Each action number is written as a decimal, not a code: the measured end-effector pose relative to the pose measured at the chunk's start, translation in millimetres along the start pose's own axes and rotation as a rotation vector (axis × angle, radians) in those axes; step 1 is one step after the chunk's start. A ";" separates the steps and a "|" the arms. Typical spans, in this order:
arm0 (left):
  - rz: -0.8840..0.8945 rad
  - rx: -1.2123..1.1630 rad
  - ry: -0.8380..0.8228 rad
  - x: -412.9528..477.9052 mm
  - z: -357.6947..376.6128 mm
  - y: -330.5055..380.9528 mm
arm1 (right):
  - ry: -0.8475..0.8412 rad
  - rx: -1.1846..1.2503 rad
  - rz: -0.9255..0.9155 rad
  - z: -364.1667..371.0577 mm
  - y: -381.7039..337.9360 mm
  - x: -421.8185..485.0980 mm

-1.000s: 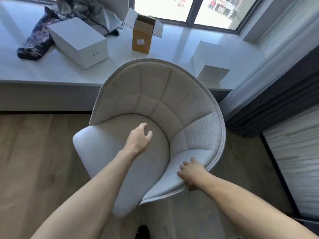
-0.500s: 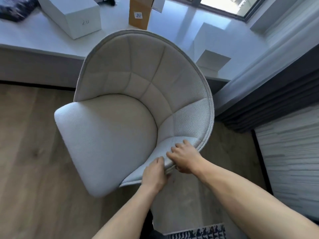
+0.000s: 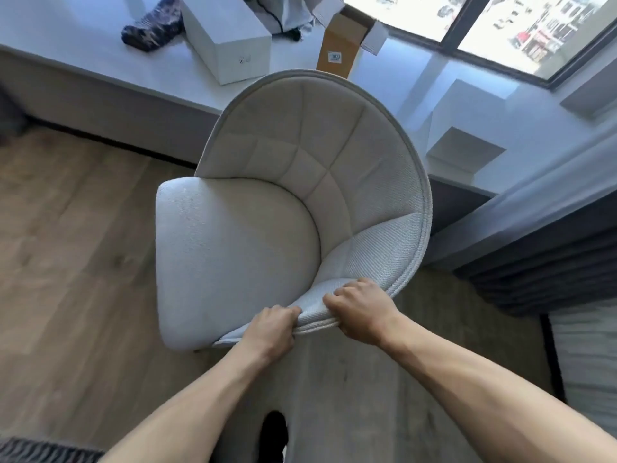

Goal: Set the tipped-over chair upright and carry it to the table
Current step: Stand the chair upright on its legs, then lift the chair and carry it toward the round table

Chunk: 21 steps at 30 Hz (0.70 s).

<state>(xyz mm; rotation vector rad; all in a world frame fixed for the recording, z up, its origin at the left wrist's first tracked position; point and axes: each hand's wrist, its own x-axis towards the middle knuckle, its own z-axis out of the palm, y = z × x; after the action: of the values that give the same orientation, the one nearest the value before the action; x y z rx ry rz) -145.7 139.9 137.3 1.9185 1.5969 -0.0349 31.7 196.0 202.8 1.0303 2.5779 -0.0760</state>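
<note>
While both hands clamp its piped edge, the pale grey upholstered shell chair [image 3: 267, 228] sits seat-up over the wooden plank floor [image 3: 73, 262]. Left hand [image 3: 270, 329] and right hand [image 3: 360, 312] grip side by side, fingers curled tight around the near rim. Beyond the grip, past the quilted backrest, a white ledge [image 3: 400, 81] carries a white rectangular box [image 3: 227, 38] and a brown cardboard carton [image 3: 339, 50].

Daylight from the window [image 3: 500, 25] ahead overexposes the glass and glares off the white ledge [image 3: 83, 51]; my wide lens bends the edges, corners slightly soft.
</note>
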 end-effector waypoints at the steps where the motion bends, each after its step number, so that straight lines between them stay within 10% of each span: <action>1: -0.013 -0.009 0.017 -5.0 -2.4 -8.9 | 0.039 0.013 -0.006 -1.4 -8.0 3.8; 21: -0.040 -0.075 0.260 -106.9 -71.3 -205.4 | 0.375 0.063 0.001 -58.6 -189.4 107.6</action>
<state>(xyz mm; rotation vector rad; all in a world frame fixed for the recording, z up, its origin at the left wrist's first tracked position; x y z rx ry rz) -383.3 93.3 145.8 1.8928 1.7778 0.2645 -186.4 138.5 204.1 1.1636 2.9255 0.0412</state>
